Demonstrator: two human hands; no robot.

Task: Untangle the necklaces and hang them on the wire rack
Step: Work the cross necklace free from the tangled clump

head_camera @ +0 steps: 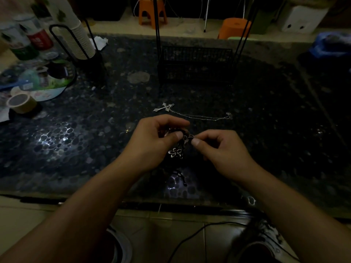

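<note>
A dark tangle of necklaces point(182, 141) hangs between my two hands above the glass table. From it dangles a silver flower pendant point(175, 153). My left hand point(157, 137) grips the upper part of the bundle, thumb curled over it. My right hand point(218, 147) pinches a small silver piece at the bundle's right side. A dark cord end point(180, 176) trails down onto the table below. A silver cross necklace point(166, 107) lies flat on the table beyond my hands, its thin chain point(205, 117) running right. The black wire rack point(195, 63) stands at the back centre, its thin posts rising out of view.
A stack of paper cups in a black wire holder point(81, 40) stands at the back left, with cans, packets and a tape roll point(20, 102) beside it. Orange stools point(152, 10) stand on the floor beyond. The table's near edge point(171, 207) runs under my forearms.
</note>
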